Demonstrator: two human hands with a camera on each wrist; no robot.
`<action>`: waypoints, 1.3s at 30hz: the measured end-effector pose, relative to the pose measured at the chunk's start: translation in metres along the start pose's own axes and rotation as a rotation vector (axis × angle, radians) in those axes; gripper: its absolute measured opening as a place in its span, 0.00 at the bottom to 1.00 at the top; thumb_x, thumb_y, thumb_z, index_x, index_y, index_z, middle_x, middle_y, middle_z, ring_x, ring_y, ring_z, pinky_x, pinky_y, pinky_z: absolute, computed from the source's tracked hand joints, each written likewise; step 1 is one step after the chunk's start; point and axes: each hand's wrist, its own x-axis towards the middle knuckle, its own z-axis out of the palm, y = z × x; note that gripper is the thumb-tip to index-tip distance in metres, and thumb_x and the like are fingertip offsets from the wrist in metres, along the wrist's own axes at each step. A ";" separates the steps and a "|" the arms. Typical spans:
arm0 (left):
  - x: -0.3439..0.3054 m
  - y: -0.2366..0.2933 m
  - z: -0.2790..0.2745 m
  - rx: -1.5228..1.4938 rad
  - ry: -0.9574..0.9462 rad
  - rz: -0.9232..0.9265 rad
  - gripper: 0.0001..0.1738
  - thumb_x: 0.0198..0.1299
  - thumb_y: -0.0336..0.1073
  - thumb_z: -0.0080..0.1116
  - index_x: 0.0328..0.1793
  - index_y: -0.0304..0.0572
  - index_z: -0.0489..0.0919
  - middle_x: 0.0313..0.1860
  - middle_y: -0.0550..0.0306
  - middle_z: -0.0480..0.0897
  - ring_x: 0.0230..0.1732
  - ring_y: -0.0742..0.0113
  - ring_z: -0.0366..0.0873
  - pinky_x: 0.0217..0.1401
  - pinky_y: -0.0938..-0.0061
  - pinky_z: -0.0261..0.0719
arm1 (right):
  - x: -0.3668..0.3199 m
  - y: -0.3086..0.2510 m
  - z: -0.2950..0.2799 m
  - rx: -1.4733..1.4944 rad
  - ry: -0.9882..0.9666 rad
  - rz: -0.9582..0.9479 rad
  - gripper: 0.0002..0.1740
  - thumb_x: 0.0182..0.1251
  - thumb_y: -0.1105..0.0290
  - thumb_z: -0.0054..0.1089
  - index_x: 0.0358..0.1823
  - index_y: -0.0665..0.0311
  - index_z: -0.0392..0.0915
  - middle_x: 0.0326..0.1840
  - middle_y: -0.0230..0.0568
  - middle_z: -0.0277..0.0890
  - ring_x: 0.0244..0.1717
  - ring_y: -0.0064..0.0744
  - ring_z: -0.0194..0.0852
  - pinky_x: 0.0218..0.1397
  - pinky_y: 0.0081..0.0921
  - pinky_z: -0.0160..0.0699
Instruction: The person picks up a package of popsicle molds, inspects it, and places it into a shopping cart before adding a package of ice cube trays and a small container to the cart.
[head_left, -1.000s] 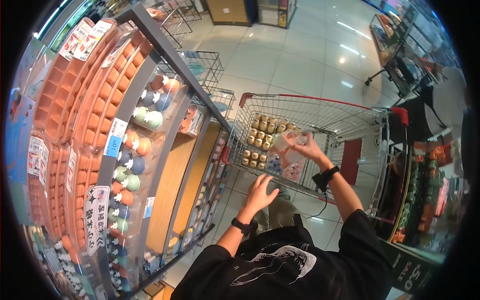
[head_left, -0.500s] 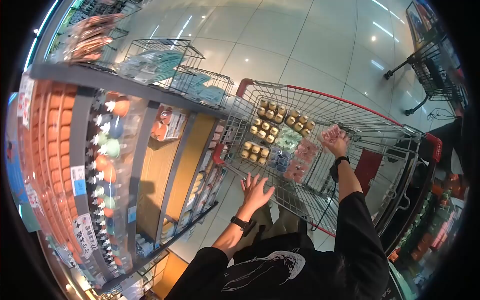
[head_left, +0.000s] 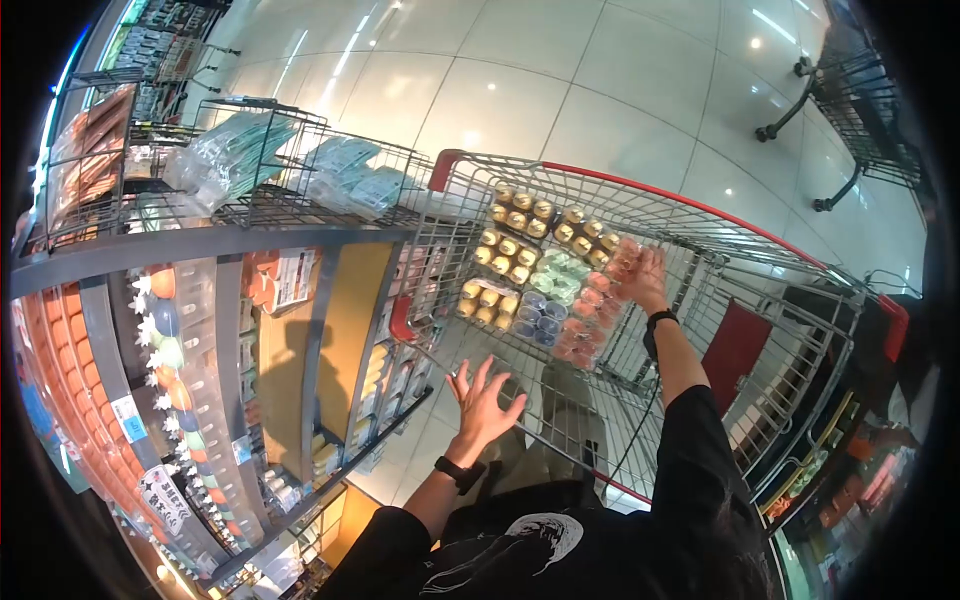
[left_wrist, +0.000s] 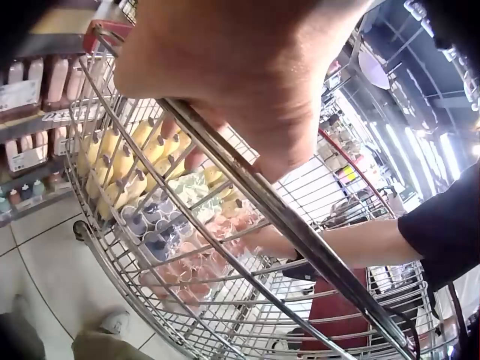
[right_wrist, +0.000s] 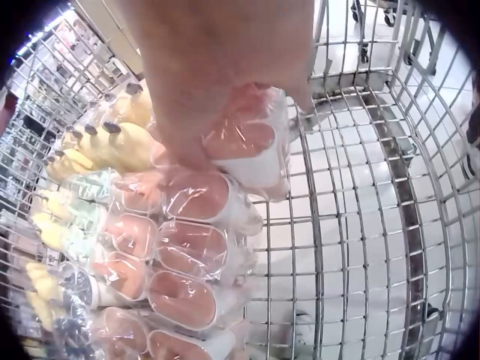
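In the head view my right hand [head_left: 648,280] is inside the shopping cart [head_left: 690,185], gripping a clear-wrapped pack of pink cup-shaped pieces [right_wrist: 240,142]. That pack sits at the end of a row of similar pink packs [right_wrist: 191,247]. Green [head_left: 560,277] and blue [head_left: 538,318] wrapped packs lie beside the row, along with several groups of yellow bottle-like pieces with dark tops [right_wrist: 120,142]. My left hand [head_left: 485,405] holds nothing, its fingers spread just outside the cart's near rim; the left wrist view shows it close over the metal rim bar [left_wrist: 247,184].
Shelves [head_left: 340,330] with orange packs [head_left: 70,370] and colored round items stand at the left. Wire baskets [head_left: 290,165] of bagged goods top them. A red panel [head_left: 735,345] hangs in the cart's rear part. Another cart [head_left: 860,120] stands at far right.
My right hand has carried the pink pack to the cart's far side, then lowered it to the end of the pink row. The left hand stays spread near the rim. The head view has turned.
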 end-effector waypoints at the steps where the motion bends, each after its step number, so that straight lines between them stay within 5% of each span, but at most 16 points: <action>1: 0.000 -0.001 -0.001 0.004 -0.008 0.003 0.26 0.49 0.54 0.69 0.51 0.51 0.84 0.72 0.53 0.67 0.77 0.34 0.45 0.73 0.24 0.31 | -0.005 -0.005 -0.007 -0.049 -0.040 0.033 0.58 0.39 0.53 0.79 0.71 0.61 0.53 0.80 0.55 0.38 0.82 0.60 0.31 0.80 0.46 0.46; 2: 0.000 -0.001 -0.002 0.011 -0.011 0.004 0.26 0.49 0.54 0.69 0.51 0.51 0.84 0.72 0.53 0.67 0.77 0.34 0.45 0.73 0.24 0.31 | -0.009 -0.006 -0.010 -0.056 -0.027 0.035 0.58 0.39 0.53 0.79 0.71 0.61 0.53 0.80 0.55 0.38 0.82 0.60 0.31 0.80 0.46 0.46; 4: -0.001 -0.005 0.000 -0.009 0.026 0.025 0.25 0.49 0.55 0.70 0.50 0.52 0.84 0.71 0.53 0.68 0.76 0.34 0.45 0.72 0.24 0.30 | -0.015 -0.010 0.006 0.006 0.111 0.046 0.62 0.45 0.44 0.73 0.77 0.57 0.47 0.81 0.53 0.38 0.83 0.61 0.23 0.76 0.68 0.36; 11: -0.002 -0.024 0.009 -0.097 -0.098 0.023 0.28 0.51 0.61 0.65 0.54 0.57 0.84 0.66 0.55 0.75 0.76 0.33 0.46 0.72 0.23 0.28 | -0.073 -0.092 0.034 0.222 0.304 -0.292 0.50 0.53 0.54 0.69 0.75 0.60 0.53 0.77 0.68 0.43 0.76 0.70 0.41 0.75 0.59 0.48; 16: 0.003 -0.037 -0.002 -0.098 -0.208 -0.005 0.28 0.53 0.61 0.64 0.56 0.57 0.83 0.63 0.58 0.78 0.77 0.39 0.51 0.72 0.24 0.29 | -0.153 -0.194 0.029 0.428 0.109 -0.523 0.42 0.54 0.61 0.67 0.69 0.68 0.61 0.71 0.71 0.54 0.70 0.70 0.53 0.73 0.50 0.57; 18: -0.002 -0.053 0.002 -0.373 -0.174 0.109 0.23 0.57 0.54 0.62 0.54 0.53 0.82 0.60 0.56 0.80 0.73 0.47 0.61 0.73 0.28 0.33 | -0.204 -0.246 -0.003 0.472 -0.053 -0.598 0.38 0.54 0.63 0.65 0.66 0.71 0.64 0.68 0.69 0.59 0.68 0.69 0.58 0.71 0.50 0.60; 19: -0.010 -0.047 -0.028 -0.275 -0.096 0.167 0.19 0.59 0.46 0.60 0.54 0.48 0.81 0.57 0.50 0.82 0.64 0.49 0.74 0.72 0.39 0.54 | -0.219 -0.262 -0.001 0.455 -0.044 -0.702 0.35 0.55 0.64 0.63 0.64 0.71 0.65 0.66 0.67 0.62 0.66 0.68 0.60 0.70 0.48 0.62; 20: -0.008 -0.057 -0.031 -0.289 -0.063 0.150 0.19 0.59 0.46 0.60 0.54 0.48 0.81 0.57 0.50 0.82 0.64 0.49 0.74 0.72 0.39 0.54 | -0.236 -0.276 0.002 0.469 -0.103 -0.703 0.35 0.54 0.65 0.63 0.64 0.70 0.66 0.65 0.67 0.63 0.65 0.66 0.62 0.70 0.46 0.64; 22: -0.004 -0.079 -0.028 -0.366 -0.302 0.112 0.19 0.59 0.42 0.59 0.55 0.44 0.79 0.57 0.46 0.81 0.56 0.46 0.79 0.61 0.51 0.71 | -0.268 -0.304 0.007 0.414 -0.197 -0.778 0.35 0.54 0.65 0.63 0.65 0.70 0.65 0.66 0.65 0.63 0.67 0.64 0.61 0.70 0.44 0.63; 23: -0.016 -0.093 -0.027 -0.291 -0.135 0.168 0.19 0.60 0.39 0.57 0.56 0.42 0.78 0.51 0.44 0.83 0.52 0.44 0.80 0.53 0.58 0.77 | -0.284 -0.318 0.012 0.426 -0.204 -0.812 0.33 0.55 0.66 0.61 0.63 0.68 0.68 0.64 0.58 0.67 0.67 0.57 0.63 0.70 0.43 0.62; 28: -0.074 -0.155 -0.072 -0.330 0.290 0.241 0.16 0.62 0.39 0.55 0.52 0.39 0.79 0.38 0.43 0.84 0.44 0.43 0.82 0.49 0.59 0.77 | -0.347 -0.391 0.018 0.425 -0.336 -0.912 0.33 0.56 0.66 0.61 0.64 0.69 0.68 0.64 0.57 0.68 0.66 0.55 0.65 0.69 0.38 0.65; 30: -0.094 -0.181 -0.087 -0.471 0.248 -0.157 0.15 0.63 0.41 0.57 0.50 0.38 0.79 0.34 0.43 0.83 0.37 0.46 0.82 0.39 0.60 0.77 | -0.360 -0.416 0.020 0.384 -0.284 -1.044 0.32 0.58 0.68 0.61 0.65 0.67 0.68 0.65 0.54 0.68 0.67 0.52 0.66 0.68 0.35 0.66; 31: -0.114 -0.187 -0.098 -0.755 0.592 0.007 0.16 0.65 0.44 0.58 0.37 0.35 0.80 0.24 0.40 0.78 0.24 0.48 0.77 0.27 0.59 0.70 | -0.364 -0.429 0.023 0.508 -0.309 -1.058 0.29 0.61 0.70 0.61 0.65 0.66 0.68 0.66 0.52 0.68 0.69 0.46 0.65 0.69 0.37 0.65; 34: -0.155 -0.214 -0.149 -0.631 0.660 -0.226 0.21 0.66 0.45 0.59 0.25 0.35 0.78 0.16 0.40 0.71 0.15 0.51 0.67 0.21 0.59 0.62 | -0.387 -0.476 0.003 0.765 -0.376 -0.985 0.31 0.66 0.74 0.58 0.70 0.64 0.62 0.67 0.47 0.67 0.70 0.40 0.62 0.70 0.41 0.64; 35: -0.153 -0.229 -0.143 -0.652 0.888 -0.214 0.29 0.67 0.46 0.59 0.16 0.32 0.72 0.12 0.42 0.63 0.13 0.55 0.55 0.18 0.60 0.56 | -0.391 -0.494 -0.003 0.894 -0.383 -0.981 0.32 0.67 0.75 0.57 0.71 0.65 0.59 0.68 0.49 0.66 0.70 0.41 0.63 0.70 0.39 0.64; 39: -0.201 -0.248 -0.200 -0.775 0.948 -0.204 0.31 0.70 0.45 0.56 0.17 0.33 0.62 0.13 0.57 0.52 0.18 0.73 0.49 0.19 0.66 0.50 | -0.407 -0.548 -0.034 1.167 -0.351 -0.968 0.29 0.72 0.73 0.53 0.71 0.66 0.56 0.62 0.49 0.69 0.59 0.36 0.72 0.61 0.33 0.72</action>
